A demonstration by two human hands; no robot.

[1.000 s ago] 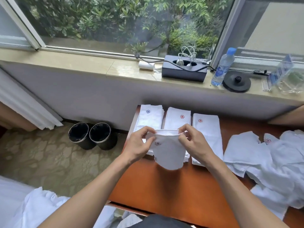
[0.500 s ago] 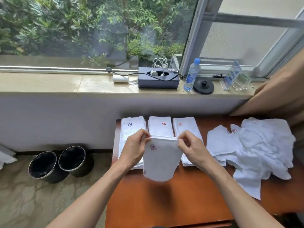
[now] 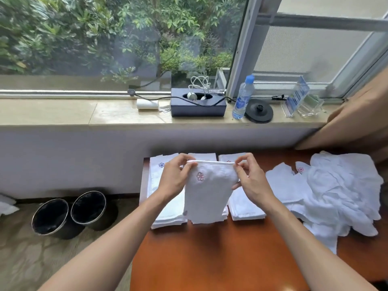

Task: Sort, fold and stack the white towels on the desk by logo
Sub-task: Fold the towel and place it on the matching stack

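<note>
Now left hand [image 3: 174, 181] and right hand [image 3: 253, 185] pinch a towel [image 3: 206, 198] by its corners, screening the middle of three folded stacks [image 3: 156, 183]; one loose pile [image 3: 340, 190] right, two bins [image 3: 50, 216] left.

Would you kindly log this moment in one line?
towel: reddish logo, hanging above desk | left hand: pinches top-left corner | right hand: pinches top-right corner | unsorted pile: desk right

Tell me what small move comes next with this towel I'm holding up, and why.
Probably lower the held towel flat onto the middle stack behind it, once its hidden logo is checked. Your left hand and right hand pinch its top corners. Its logo looks red; the left stack shows blue.
</note>
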